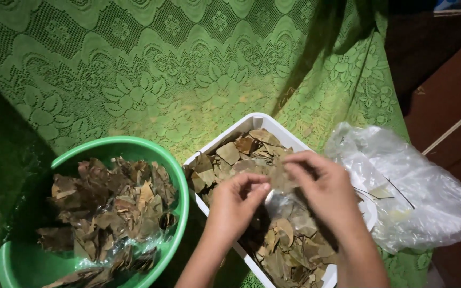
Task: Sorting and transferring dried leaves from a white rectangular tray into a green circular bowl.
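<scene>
A bright green lace cloth with a woven flower-and-leaf pattern (188, 69) covers the whole surface and hangs off its edges; dark reddish-brown wooden boards (449, 96) show past it at the upper right.

Two containers stand on the cloth, just beside each other. One is a round green plastic bowl (180, 176) at the lower left, heaped with dry brown leaves (110, 208), too many to count. The other is a white rectangular plastic tray (257, 118) set at a slant in the middle, also filled with a loose layer of dry brown and olive leaves (236, 152), again past counting. One crumpled clear plastic bag (422, 197) lies against the tray's right side, with a few thin dark twigs (385, 194) on it, about three that I can make out.

Two hands work above the tray, close together. The left hand (233, 205) is curled, its thumb and fingertips pinching the near edge of a single dry olive-brown leaf (278, 178). The right hand (329, 189) grasps the same leaf from the other side, its fingers bent over the top edge. The leaf is held up between them, over the middle of the tray and clear of the pile below.
</scene>
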